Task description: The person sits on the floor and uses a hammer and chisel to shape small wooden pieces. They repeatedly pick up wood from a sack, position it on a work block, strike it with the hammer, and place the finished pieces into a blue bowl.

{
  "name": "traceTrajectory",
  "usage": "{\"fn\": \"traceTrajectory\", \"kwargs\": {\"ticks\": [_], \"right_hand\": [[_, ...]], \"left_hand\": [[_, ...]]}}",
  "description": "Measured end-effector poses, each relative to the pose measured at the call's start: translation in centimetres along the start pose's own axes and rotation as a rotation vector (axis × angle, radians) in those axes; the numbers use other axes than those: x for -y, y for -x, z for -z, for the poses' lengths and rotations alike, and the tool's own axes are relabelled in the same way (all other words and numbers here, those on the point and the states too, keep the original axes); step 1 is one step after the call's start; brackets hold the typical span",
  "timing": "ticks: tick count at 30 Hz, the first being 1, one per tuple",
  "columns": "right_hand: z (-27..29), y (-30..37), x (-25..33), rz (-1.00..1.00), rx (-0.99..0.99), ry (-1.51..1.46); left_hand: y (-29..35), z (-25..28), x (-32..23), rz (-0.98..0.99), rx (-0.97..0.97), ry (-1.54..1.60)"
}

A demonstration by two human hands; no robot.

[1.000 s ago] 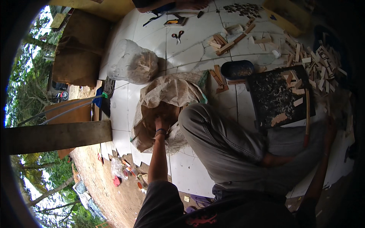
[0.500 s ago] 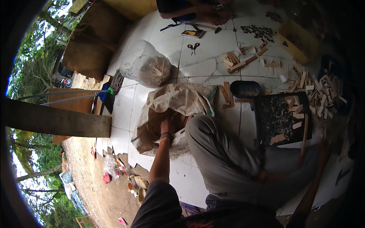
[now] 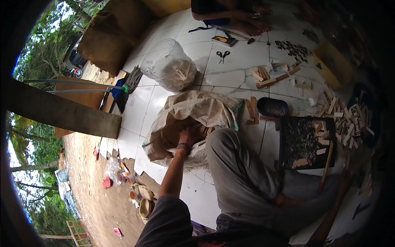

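Note:
My left hand (image 3: pixel 187 137) reaches down into a crumpled beige woven sack (image 3: pixel 197 103), with a dark band at the wrist. Its fingers are hidden in the sack's shade, close to some pale wood pieces (image 3: pixel 204 130). On the far right, my right hand (image 3: pixel 345 181) is low beside my leg, dim and blurred, so its fingers cannot be made out. Near it, a wooden stick with a red end (image 3: pixel 326 168) leans across the edge of a worn black board (image 3: pixel 296 140) bearing several small wood blocks (image 3: pixel 321 151).
A heap of wood strips (image 3: pixel 352 125) lies right, below a yellow container (image 3: pixel 331 66). Beyond the sack stand a filled clear plastic bag (image 3: pixel 170 68), scissors (image 3: pixel 222 56) and a dark blue tray (image 3: pixel 272 107). Another person's feet (image 3: pixel 247 26) rest at the top. A post (image 3: pixel 66 109) juts in left.
The whole view has shifted slightly, so the floor items appear farther right. My left hand stays in the sack, a little deeper among the wood pieces or turned; its grip is hidden.

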State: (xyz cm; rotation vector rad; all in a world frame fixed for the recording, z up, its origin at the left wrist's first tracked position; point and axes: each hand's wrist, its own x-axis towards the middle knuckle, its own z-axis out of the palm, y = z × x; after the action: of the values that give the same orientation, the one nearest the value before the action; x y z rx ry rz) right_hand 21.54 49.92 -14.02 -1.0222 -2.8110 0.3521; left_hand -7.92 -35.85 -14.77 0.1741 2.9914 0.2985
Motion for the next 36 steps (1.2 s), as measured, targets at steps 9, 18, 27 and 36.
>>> {"fn": "traceTrajectory", "kwargs": {"ticks": [9,18,27,36], "right_hand": [[1.3,0.9,1.7,0.009,-0.041,-0.061],[1.2,1.7,2.6,-0.012,-0.037,-0.127],[1.5,1.2,2.3,-0.002,-0.014,-0.109],[1.3,1.4,2.3,0.017,-0.030,-0.095]], "left_hand": [[0.7,-0.2,1.1,0.045,-0.064,0.376],[1.7,1.7,-1.7,0.205,0.002,0.293],[2.1,-1.9,-0.4,-0.056,-0.210,0.133],[1.6,0.1,1.9,0.064,-0.113,0.267]]}}
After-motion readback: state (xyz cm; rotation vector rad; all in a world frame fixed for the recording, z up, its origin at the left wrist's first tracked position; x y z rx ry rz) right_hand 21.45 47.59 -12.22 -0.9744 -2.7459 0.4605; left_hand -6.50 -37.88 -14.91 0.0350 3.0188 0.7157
